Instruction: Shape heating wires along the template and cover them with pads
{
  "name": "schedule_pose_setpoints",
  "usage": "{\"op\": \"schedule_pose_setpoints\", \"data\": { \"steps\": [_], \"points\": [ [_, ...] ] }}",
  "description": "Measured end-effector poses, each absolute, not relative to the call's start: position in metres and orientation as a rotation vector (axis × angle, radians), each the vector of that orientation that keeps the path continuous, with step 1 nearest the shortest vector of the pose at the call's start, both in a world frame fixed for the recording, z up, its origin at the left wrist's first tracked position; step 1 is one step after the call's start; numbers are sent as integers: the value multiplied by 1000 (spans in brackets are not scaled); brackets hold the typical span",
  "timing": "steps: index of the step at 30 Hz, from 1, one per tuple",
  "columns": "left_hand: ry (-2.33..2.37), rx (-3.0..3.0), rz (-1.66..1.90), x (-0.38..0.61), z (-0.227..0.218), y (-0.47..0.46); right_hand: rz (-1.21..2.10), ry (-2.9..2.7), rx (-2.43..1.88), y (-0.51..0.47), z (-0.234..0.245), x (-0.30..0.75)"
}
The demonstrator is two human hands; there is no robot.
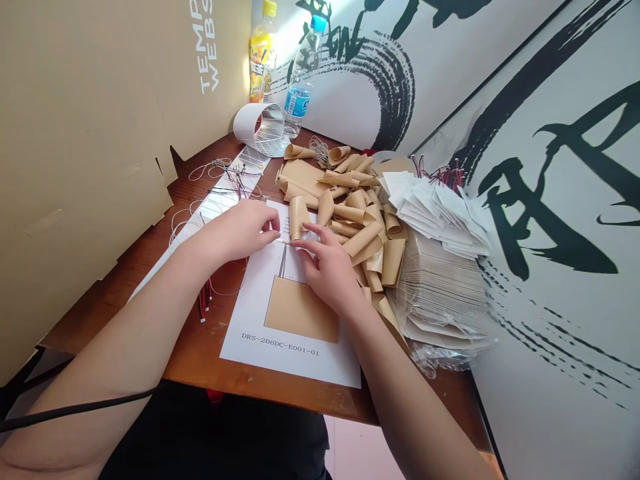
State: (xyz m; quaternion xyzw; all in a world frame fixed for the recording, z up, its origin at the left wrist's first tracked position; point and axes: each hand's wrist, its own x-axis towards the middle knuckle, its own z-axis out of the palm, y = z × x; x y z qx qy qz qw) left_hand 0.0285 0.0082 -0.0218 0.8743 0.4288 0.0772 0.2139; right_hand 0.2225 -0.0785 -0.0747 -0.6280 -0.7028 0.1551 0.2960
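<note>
- Head cam: printed sheet (250, 313) nr table (235, 380) front edge; bare wood on its L.
- Brown roll (299, 213) at sheet's top, by R fingertips.
- L hand (247, 230), fingers curled, R hand (327, 267), fingers parted, over sheet; can't tell if gripping.
- Brown pile (363, 240) crowds sheet's R; wires (204, 303) L.

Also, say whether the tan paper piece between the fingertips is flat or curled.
Curled: the tan paper piece shows a rounded, tube-like bend.
</note>
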Motion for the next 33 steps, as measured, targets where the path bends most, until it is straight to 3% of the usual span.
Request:
{"op": "schedule_pose_setpoints", "data": {
  "steps": [6, 14, 20, 23, 27, 33],
  "points": [
    [1082, 2533, 338, 40, -39, 8, 401, -2018, -1678, -74, -79, 223],
    [1115, 2530, 333, 43, -42, 7, 355, -1798, -1541, -74, -66, 220],
    [1116, 2511, 301, 42, -38, 4, -35, -1544, -1475, -84, -30, 242],
    [1129, 2501, 295, 41, -38, 3, -207, -1541, -1600, -81, -28, 259],
    [1129, 2492, 290, 41, -38, 4, -159, -1554, -1953, -72, -44, 273],
    [1157, 2487, 292, 40, -36, 3, -212, -1491, -2001, -71, -44, 272]
  ]
}}
